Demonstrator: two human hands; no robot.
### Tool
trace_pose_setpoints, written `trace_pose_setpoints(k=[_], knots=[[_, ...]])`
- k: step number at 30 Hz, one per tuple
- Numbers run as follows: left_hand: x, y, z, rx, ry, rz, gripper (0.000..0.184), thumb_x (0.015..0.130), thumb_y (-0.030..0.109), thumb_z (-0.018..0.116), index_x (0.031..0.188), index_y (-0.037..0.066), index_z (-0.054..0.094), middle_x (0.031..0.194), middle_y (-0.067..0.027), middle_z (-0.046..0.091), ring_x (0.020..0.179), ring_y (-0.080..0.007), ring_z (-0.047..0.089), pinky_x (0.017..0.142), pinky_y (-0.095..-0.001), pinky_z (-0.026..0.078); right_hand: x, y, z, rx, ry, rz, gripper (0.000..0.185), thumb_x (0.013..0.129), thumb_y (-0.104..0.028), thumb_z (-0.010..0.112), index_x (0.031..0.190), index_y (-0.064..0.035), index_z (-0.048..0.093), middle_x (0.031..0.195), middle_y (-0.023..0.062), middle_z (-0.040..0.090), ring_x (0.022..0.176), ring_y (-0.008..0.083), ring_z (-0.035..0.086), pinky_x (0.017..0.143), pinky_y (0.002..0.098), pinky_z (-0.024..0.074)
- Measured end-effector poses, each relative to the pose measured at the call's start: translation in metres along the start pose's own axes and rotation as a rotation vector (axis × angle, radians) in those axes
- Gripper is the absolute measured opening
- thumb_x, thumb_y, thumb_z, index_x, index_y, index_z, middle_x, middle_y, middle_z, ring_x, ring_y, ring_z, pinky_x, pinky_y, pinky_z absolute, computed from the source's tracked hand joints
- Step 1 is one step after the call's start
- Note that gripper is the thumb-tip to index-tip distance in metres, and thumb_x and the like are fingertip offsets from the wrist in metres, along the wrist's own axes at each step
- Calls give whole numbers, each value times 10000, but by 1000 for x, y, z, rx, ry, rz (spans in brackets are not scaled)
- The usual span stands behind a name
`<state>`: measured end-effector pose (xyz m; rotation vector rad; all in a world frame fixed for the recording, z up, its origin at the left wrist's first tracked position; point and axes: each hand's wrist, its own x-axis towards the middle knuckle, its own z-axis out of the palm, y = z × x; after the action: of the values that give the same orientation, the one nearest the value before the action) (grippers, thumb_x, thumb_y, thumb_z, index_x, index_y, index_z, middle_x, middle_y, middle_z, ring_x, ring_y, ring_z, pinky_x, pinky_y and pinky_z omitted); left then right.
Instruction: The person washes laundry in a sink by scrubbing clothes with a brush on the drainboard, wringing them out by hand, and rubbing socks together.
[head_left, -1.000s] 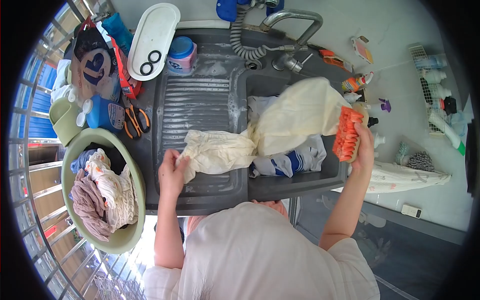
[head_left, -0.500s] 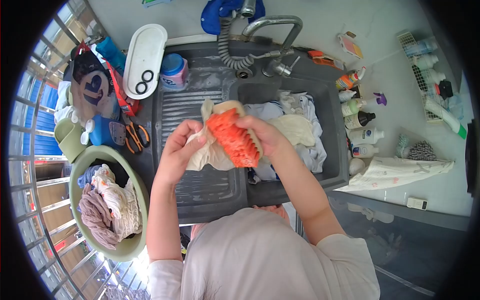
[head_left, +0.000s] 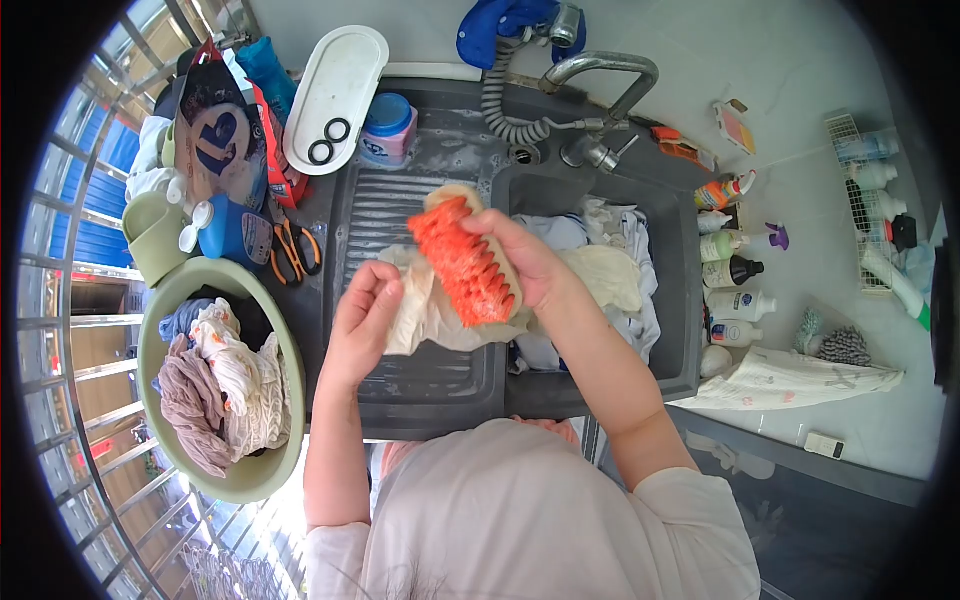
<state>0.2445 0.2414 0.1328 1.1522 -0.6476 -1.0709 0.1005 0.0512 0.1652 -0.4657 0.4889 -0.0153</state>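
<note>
My right hand [head_left: 522, 258] is closed around a scrubbing brush [head_left: 462, 265] with orange bristles and a pale back, its bristle side turned up and to the left. Below the brush, a cream cloth [head_left: 425, 315] lies rumpled on the ridged drainboard [head_left: 375, 215]. At the cloth's left edge is my left hand [head_left: 366, 315], fingers curled in; whether they pinch any cloth is hidden. Wet white and grey-blue laundry [head_left: 625, 240] fills part of the sink basin [head_left: 675, 300], with another cream cloth piece [head_left: 605, 278] on top.
At left sit a green tub [head_left: 290, 440] of clothes, orange-handled pliers [head_left: 292, 252] and a blue bottle [head_left: 235, 230]. A white tray [head_left: 335, 85] with two black rings and a pink jar [head_left: 388, 130] stand behind. The faucet [head_left: 610, 70] arches over the back; bottles [head_left: 740, 303] line the right.
The brush in my right hand has shifted slightly, and the cream cloth has dropped from against it onto the drainboard. My left hand has drawn slightly away from the brush. The whole view has shifted.
</note>
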Motion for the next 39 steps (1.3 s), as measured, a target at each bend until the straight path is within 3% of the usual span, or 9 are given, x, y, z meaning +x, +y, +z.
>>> trace_pose_setpoints(k=[8,12,15,20,22,28,31,34,39], knots=[[40,35,17,-17,593,448,59,1003,138,615,995,122,558,816,57,598,586,13,434,479,-168,285,-24,-63,18,-121,-7,-729,670,837,-400,650,1347,8,504,1099,140,650,977,258,667,853,410,570],[44,48,18,-55,728,501,67,989,104,623,987,114,557,811,52,590,592,10,437,488,-168,298,-18,-79,11,-108,-725,-663,707,809,-369,660,1387,-12,467,1149,130,631,1130,264,601,1016,397,484],[49,-14,-28,597,492,270,208,869,73,745,962,44,561,824,19,570,611,-46,481,548,-229,396,-3,-42,19,-740,215,-709,661,758,-242,755,1353,-48,543,1272,110,623,1194,261,599,1042,389,473],[23,-92,-10,410,562,-110,354,747,94,843,976,2,588,797,-69,641,557,-115,616,544,-279,497,79,41,2,-1454,406,-1001,684,782,-360,776,1343,-33,560,1223,173,649,1081,294,669,966,387,514],[12,-104,-5,490,542,-129,329,771,101,831,982,-13,605,747,-47,634,565,-94,601,529,-260,502,95,56,2,-2097,337,-580,713,813,-447,733,1358,-27,545,1087,186,657,991,310,681,879,403,534],[-6,-95,-25,577,561,-300,299,790,202,847,949,-4,699,796,-67,649,561,-90,565,513,-253,500,126,3,-71,-2280,954,-499,768,787,-505,721,1346,-8,546,1038,163,649,971,323,673,819,436,534],[-16,-78,-8,1136,583,189,298,786,190,819,1055,107,722,1247,-160,551,990,-261,584,838,-411,471,107,-8,-48,-2210,913,-464,780,817,-526,702,1362,2,516,1072,149,631,1012,298,654,796,432,524],[-20,-87,4,1264,390,408,420,795,162,776,1186,59,665,1223,-148,570,1092,-301,547,938,-466,402,90,29,-13,-2025,651,-630,751,805,-454,727,1427,-98,504,1064,155,619,958,319,657,784,427,543],[-44,-134,9,1443,60,73,687,917,384,636,1469,25,444,1500,-182,436,1443,-347,342,1208,-556,149,93,99,-34,-2248,197,-787,695,806,-406,734,1445,-251,508,1032,139,590,869,318,646,713,429,546]])
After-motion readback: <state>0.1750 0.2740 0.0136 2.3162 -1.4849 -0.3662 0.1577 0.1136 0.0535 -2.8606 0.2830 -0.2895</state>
